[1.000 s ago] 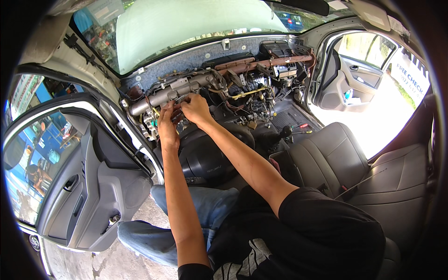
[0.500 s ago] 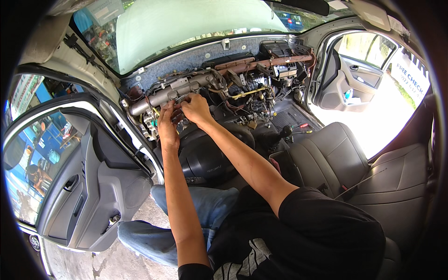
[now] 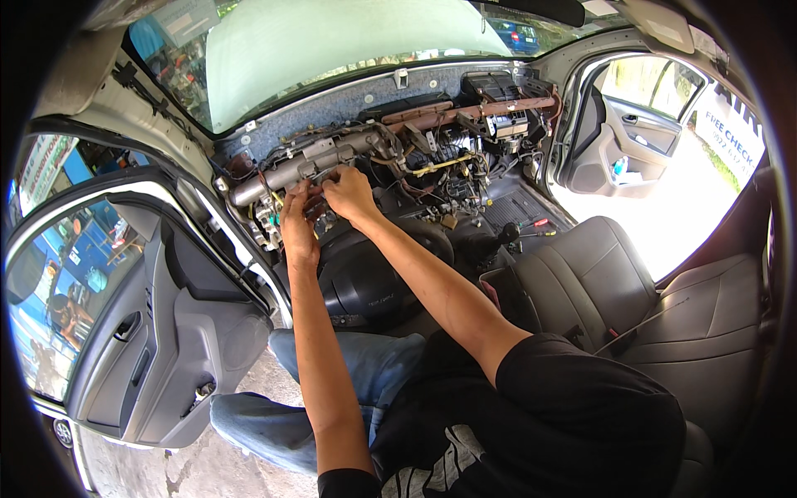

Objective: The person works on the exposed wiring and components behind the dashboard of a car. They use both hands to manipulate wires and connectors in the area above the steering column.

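Silver-grey tubular metal crossbeam (image 3: 286, 173) lay across the left part of a stripped dashboard bay, below a speckled blue-grey padded bulkhead (image 3: 332, 110). Farthest left, a grey moulded door panel (image 3: 178, 315) stood swung open. Next, a small bright-green connector (image 3: 277, 219) showed among the parts under the crossbeam's left end. Just right of it, the left hand (image 3: 297, 224) reached up to the beam's lower edge, fingers raised. Beside it, the right hand (image 3: 352, 197) had its fingers bent inward toward the left's. Whether the two touched, or what they gripped, could not be told; the fingertips overlapped a cluttered background.

The step in hand looked like fine two-handed finger work just beneath the tube, and the next move probably called for a steady left hand while the right made small adjustments.

Under the forearms sat a large rounded black plastic piece (image 3: 357, 270). Further right came yellow-sheathed wiring (image 3: 440, 168), a reddish-brown beam (image 3: 519, 106), a red-handled tool (image 3: 540, 222) on the floor, and grey-brown upholstered seats (image 3: 581, 257).
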Motion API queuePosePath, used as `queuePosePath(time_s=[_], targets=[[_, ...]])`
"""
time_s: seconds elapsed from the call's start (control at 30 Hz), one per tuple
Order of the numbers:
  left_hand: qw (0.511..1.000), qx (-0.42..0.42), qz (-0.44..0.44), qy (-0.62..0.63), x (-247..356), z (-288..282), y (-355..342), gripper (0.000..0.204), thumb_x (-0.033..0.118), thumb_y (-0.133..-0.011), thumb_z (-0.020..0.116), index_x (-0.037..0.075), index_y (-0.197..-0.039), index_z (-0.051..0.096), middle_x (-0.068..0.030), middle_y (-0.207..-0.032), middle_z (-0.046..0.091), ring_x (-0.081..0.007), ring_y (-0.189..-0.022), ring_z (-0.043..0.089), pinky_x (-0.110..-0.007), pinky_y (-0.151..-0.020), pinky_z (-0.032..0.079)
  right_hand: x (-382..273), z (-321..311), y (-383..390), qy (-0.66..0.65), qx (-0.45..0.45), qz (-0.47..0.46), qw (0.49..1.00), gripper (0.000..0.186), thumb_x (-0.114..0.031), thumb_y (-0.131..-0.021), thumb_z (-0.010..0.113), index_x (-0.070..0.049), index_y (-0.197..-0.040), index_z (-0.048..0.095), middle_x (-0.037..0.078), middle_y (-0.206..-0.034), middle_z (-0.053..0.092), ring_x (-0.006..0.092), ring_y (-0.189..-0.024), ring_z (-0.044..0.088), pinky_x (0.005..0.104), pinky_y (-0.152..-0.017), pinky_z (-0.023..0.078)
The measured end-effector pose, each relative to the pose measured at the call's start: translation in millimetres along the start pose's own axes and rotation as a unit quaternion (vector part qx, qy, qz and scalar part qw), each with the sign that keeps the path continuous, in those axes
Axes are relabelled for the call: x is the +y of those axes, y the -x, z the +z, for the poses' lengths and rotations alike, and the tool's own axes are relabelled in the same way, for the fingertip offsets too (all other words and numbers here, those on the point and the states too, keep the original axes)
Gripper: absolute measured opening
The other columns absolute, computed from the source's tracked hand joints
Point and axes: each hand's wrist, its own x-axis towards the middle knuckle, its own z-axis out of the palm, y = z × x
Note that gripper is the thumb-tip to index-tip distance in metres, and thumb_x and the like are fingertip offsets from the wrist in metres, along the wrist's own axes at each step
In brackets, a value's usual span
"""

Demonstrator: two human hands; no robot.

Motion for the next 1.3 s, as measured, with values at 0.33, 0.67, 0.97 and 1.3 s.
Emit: queuePosePath(time_s=[0.33, 0.67, 0.97, 1.3], targets=[[1.0, 0.004, -0.001, -0.002, 2.5, 2.1, 2.0, 0.039, 0.027, -0.104, 0.054, 0.002, -0.133, 0.059, -0.0082, -0.115, 0.068, -0.0176, -0.105, 0.062, -0.033, -0.091, 0.047, -2.8, -2.9, 1.8, -0.013, -0.014, 0.008, 1.0, 0.021, -0.017, -0.084, 0.062, 0.0, -0.092, 0.072, 0.025, -0.096, 0.073, 0.0428, -0.094, 0.07, 0.0497, -0.085, 0.055], [1.0, 0.005, -0.001, 0.002, 0.4, 0.7, 0.4, 0.037, 0.028, -0.104, 0.056, 0.005, -0.131, 0.061, -0.0067, -0.113, 0.068, -0.0164, -0.102, 0.061, -0.032, -0.089, 0.046, 0.7, -0.8, 0.1, -0.013, -0.018, 0.003, 1.0, 0.024, -0.017, -0.084, 0.063, 0.002, -0.095, 0.073, 0.025, -0.097, 0.073, 0.0406, -0.096, 0.07, 0.0468, -0.086, 0.054], [1.0, 0.003, 0.0, 0.003, -2.5, -2.2, -2.4, 0.036, 0.027, -0.104, 0.054, 0.005, -0.131, 0.062, -0.006, -0.112, 0.068, -0.0163, -0.101, 0.061, -0.032, -0.089, 0.045, 3.3, 2.9, -2.1, 0.002, 0.003, -0.008, 1.0, 0.023, -0.016, -0.084, 0.064, 0.003, -0.095, 0.072, 0.023, -0.093, 0.074, 0.0371, -0.092, 0.072, 0.0426, -0.082, 0.055], [1.0, -0.003, 0.001, 0.0, -0.2, -0.4, 0.4, 0.041, 0.029, -0.105, 0.053, 0.002, -0.135, 0.059, -0.0072, -0.117, 0.067, -0.0174, -0.105, 0.06, -0.033, -0.091, 0.045, 1.9, 1.9, -0.9, -0.002, -0.003, -0.005, 1.0, 0.024, -0.016, -0.084, 0.062, 0.004, -0.095, 0.072, 0.023, -0.092, 0.074, 0.0373, -0.091, 0.072, 0.0429, -0.081, 0.055]])
